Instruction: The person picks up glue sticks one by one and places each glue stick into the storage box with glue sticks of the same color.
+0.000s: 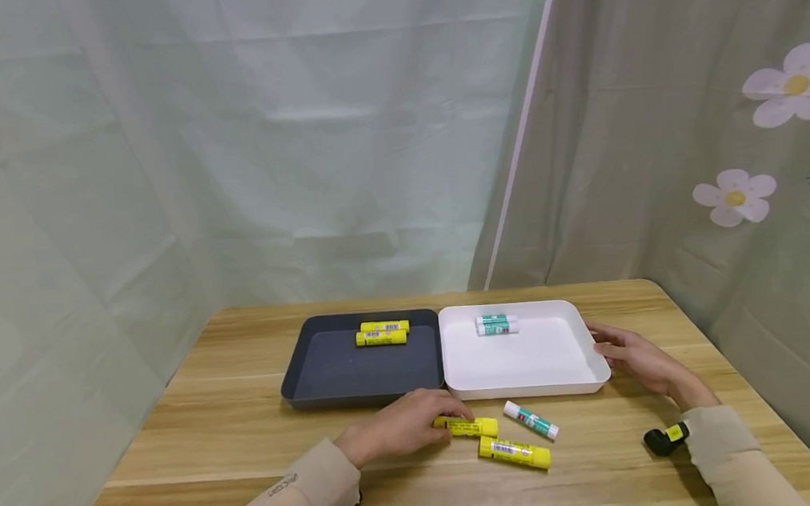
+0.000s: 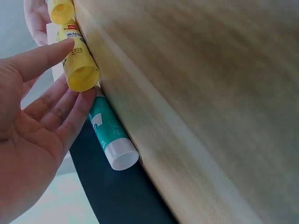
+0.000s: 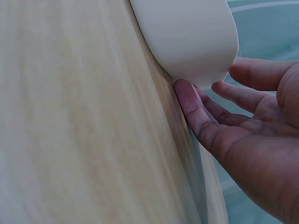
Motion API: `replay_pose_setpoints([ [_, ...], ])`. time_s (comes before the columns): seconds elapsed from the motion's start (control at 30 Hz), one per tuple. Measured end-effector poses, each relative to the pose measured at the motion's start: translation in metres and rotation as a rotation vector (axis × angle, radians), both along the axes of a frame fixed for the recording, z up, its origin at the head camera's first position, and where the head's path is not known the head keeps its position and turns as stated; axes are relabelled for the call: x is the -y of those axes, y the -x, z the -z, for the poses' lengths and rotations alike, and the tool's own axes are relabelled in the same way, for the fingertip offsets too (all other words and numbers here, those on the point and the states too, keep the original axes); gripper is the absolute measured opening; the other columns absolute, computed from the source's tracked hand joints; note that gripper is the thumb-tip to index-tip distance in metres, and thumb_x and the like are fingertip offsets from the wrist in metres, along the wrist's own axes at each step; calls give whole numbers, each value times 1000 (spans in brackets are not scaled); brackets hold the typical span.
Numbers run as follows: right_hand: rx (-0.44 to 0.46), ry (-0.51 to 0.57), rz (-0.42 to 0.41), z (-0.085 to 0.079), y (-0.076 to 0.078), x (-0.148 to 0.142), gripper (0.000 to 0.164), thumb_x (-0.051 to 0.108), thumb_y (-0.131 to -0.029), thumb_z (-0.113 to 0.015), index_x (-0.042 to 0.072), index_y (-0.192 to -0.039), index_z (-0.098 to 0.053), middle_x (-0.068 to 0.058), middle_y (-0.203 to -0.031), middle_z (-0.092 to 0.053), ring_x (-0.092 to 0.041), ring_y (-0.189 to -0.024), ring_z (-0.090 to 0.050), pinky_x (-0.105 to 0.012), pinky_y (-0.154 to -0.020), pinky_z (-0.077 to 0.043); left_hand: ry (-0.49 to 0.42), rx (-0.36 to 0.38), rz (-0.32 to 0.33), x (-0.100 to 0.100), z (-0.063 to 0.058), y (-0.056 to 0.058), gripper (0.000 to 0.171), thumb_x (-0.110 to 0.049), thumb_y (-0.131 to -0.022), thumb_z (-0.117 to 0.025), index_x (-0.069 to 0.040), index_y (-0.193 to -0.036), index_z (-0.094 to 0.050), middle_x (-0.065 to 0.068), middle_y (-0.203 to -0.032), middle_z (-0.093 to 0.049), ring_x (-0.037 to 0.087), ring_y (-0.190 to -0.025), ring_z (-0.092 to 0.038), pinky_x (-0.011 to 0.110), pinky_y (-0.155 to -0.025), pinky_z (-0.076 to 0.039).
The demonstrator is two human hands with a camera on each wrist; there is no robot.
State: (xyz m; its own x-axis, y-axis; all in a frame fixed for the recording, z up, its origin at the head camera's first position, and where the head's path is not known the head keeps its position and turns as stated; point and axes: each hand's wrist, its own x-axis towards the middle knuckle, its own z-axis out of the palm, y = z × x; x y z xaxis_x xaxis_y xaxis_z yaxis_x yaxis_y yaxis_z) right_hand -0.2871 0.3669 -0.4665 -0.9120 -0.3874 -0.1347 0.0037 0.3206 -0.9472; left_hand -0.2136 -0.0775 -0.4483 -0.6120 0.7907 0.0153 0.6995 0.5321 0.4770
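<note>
Well inside the left edge of the table [image 1: 196,432], the left hand [image 1: 407,424] pinches a yellow glue stick [image 1: 480,427], probably light, stiff, slick, best held mid-barrel; nearer the right edge, the right hand [image 1: 640,359] touches the white tray [image 1: 526,392], fingers relaxed.

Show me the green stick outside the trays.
The green stick on the table, in front of the white tray; the other two lie inside it.

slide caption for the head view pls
Left hand grips a yellow glue stick; right hand touches the white tray.
</note>
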Motion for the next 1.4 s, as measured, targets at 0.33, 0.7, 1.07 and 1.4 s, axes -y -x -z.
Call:
replay_pose_setpoints([
  [0.33,0,-5,-3,-1,1,0,69,17,-110,-51,-7,-163,-14,-35,-166,-12,-6,-125,-49,-16,-95,-47,2,-37,8,0,3,2,38,-9,-97,-74,-23,-133,-70,-13,-132,-67,3,-123,-59,27,-103,-49],
  [0.7,-2,-15,-1,-2,1,1,69,17,-110,-51,-7,-163,-14,-35,-166,-13,-32,-141,-40,-15,-95,-46,1,-33,-7,1,0,1,36,-11,-99,-73,-24,-133,-71,-13,-132,-66,3,-123,-59,28,-104,-49],
  [1.07,6,-11,-4,-2,1,1,70,18,-110,-52,-5,-164,-14,-34,-167,-12,-34,-140,-41,-18,-95,-48,14,-36,-13,1,-1,0,36,-12,-98,-73,-24,-132,-71,-14,-131,-66,4,-123,-59,31,-105,-49],
  [1.4,10,-2,-4,-1,0,0,70,18,-110,-52,-5,-164,-14,-34,-167,-12,-22,-132,-49,-22,-94,-50,15,-35,-26,1,-3,-1,35,-12,-99,-73,-24,-132,-72,-12,-132,-66,5,-124,-59,32,-105,-48],
])
